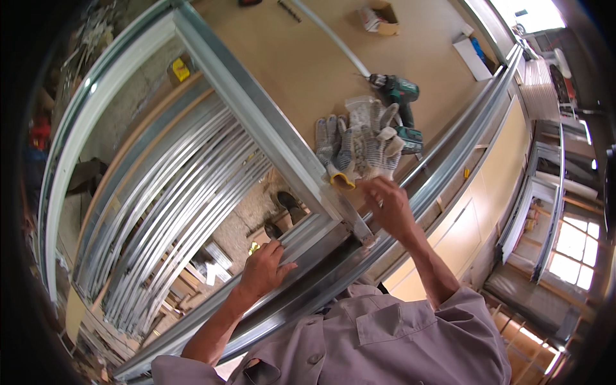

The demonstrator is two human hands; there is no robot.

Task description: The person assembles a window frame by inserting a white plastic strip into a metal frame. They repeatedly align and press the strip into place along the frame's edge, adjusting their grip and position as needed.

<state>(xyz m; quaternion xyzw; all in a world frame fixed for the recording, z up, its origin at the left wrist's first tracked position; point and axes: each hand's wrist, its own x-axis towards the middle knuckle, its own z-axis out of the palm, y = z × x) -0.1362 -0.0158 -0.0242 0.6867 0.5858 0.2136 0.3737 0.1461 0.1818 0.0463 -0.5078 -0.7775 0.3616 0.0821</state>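
Note:
My left hand [264, 268] rests on the near bar of a white and grey metal frame [307, 232], fingers bent over its inner edge and thumb held out. Above the frame's near right corner is my right hand [389, 204], fingers loosely bent and apart, with nothing visible between them. Just beyond it lie several grey-white knit work gloves [367, 149], one with a yellow cuff [341, 182]. A green and black cordless drill [399, 95] lies behind the gloves on the brown board [276, 58]. Under my right hand, a flat metal piece [351, 215] lies at the corner.
Long metal profiles [192, 186] are stacked below the frame's opening. A yellow tape measure [180, 69] sits near its far left corner. On the board are an open cardboard box [381, 18] and a drill bit [289, 11]. Metal rails [449, 151] run along the board's right edge.

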